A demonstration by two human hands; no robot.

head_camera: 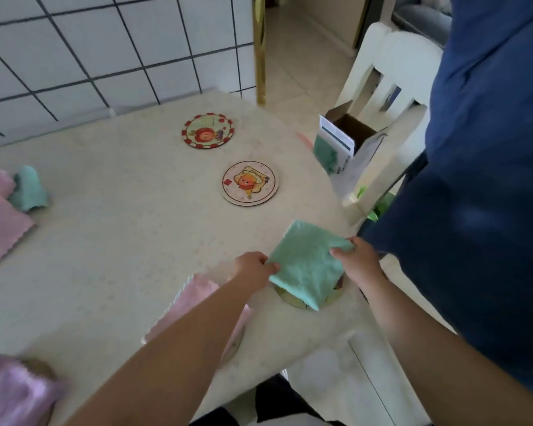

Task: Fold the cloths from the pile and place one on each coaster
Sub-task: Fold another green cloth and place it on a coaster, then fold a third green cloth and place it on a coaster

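Folded green cloth point(302, 265) sits over a coaster point(305, 302) near the table point(120, 241) edge, with only the coaster's rim showing beneath. Left hand point(253, 267) pinches its left edge and right hand point(356, 261) grips its right corner, fingers curled on the fabric. It looks soft, light and limp, so it should be held by 2 opposite edges to keep the fold. Beside it, a pink cloth point(197, 309) covers another coaster; 2 bare coasters point(207, 130) point(250, 183) lie beyond, and the pile point(3, 207) waits far left.
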